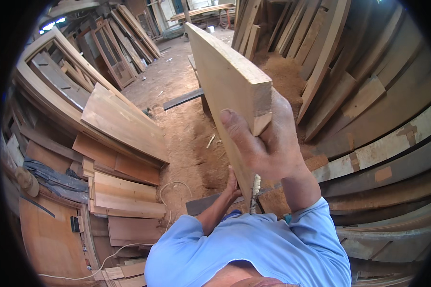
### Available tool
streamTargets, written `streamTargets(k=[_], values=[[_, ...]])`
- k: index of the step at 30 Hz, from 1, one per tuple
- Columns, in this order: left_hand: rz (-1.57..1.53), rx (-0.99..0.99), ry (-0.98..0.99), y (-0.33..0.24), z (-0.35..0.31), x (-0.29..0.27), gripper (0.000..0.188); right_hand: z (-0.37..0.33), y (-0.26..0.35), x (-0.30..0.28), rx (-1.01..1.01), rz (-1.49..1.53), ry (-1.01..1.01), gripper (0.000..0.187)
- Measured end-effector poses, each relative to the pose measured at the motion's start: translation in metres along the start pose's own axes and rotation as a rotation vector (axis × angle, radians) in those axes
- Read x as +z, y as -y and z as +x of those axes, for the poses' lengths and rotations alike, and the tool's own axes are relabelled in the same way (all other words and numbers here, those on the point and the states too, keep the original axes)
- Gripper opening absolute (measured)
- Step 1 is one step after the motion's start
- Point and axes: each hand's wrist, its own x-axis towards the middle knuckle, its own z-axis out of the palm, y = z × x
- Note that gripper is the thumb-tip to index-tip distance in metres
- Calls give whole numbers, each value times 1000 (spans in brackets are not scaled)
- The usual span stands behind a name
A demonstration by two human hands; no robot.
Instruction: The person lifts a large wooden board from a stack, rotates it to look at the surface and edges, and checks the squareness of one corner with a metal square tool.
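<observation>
Your right hand (268, 143) is clamped on the near end of a long pale wooden plank (227, 81), thumb laid across its broad face and fingers wrapped behind the cut end, so the board stands on edge and runs away from you toward the far end of the workshop. Your left hand (233, 184) sits lower down — it presses up against the plank's bottom edge, just beside a thin pale stick (255, 193) that hangs there, though how far the fingers are closed is hidden by the board. The two hands are apart, one above the other, both on the same plank. Your blue shirt sleeves (254, 244) fill the lower middle of the view. Below the plank the floor (187, 129) is thick with reddish sawdust, and a dark flat board (183, 99) lies across it further off. To your left, stacked boards (124, 196) and wide panels lean in layers, with framed door pieces (111, 52) propped behind them — a white cable (165, 193) loops over the floor near the stack. To your right, long planks (368, 95) lean and lie piled against the wall.
</observation>
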Motion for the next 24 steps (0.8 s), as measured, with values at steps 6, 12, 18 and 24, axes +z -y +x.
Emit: streamTargets(k=[6,12,18,24], values=[[333,171,-583,10,2,45,97,0,-2,1,-72,-44,50,74],[327,178,-604,15,3,57,96,-4,-1,2,-39,-30,72,75],[302,190,-580,15,5,44,95,-7,2,3,-13,-7,71,75],[272,233,-561,14,6,39,95,-8,1,3,-63,63,-19,66]])
